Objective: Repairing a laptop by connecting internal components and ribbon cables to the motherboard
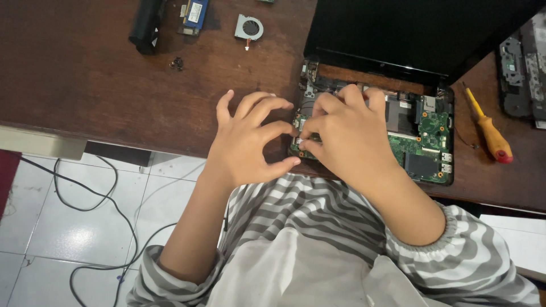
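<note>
Right hand pinches at green circuit board's left edge, centre frame; left hand, fingers spread, touches that edge from the left.

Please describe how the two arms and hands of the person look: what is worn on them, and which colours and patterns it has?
Both hands, the left hand and the right hand, are bare: no gloves, rings or watch are visible. The forearms are bare too. The sleeves are pushed up toward the elbows; they are of soft cloth with grey and white stripes, and the right cuff is gathered with elastic.
</note>
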